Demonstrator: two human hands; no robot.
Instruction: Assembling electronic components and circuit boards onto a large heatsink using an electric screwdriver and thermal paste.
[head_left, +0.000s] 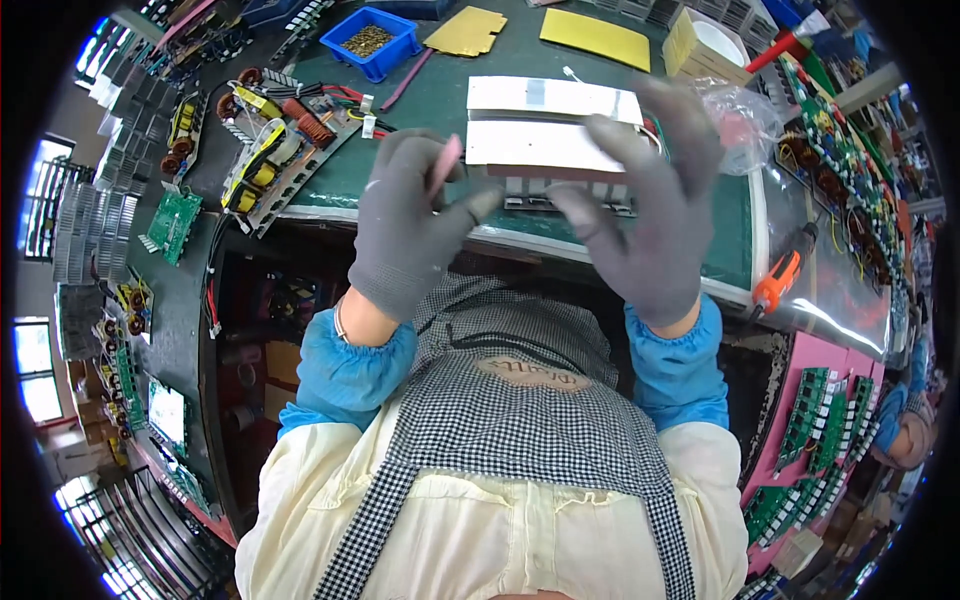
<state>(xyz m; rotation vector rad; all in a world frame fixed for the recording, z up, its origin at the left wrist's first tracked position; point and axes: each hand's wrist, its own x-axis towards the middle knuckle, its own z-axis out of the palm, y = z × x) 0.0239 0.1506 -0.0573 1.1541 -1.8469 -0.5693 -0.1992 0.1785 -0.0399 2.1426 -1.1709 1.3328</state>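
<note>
Both my hands wear grey gloves and are raised above the near edge of the green bench mat (440,100). My left hand (410,225) pinches a small pink strip (446,165) between thumb and fingers. My right hand (650,200) is spread, fingers apart, holding nothing that I can see. Behind the hands lies a finned metal heat sink (560,190) with two white strips (540,145) on top of it.
A blue bin (372,40) of small brass parts and yellow sheets (595,38) sit at the back. Circuit boards with coils (275,150) lie at the left. An orange-handled tool (785,272) rests at the right. Pink trays of green boards (815,430) stand lower right.
</note>
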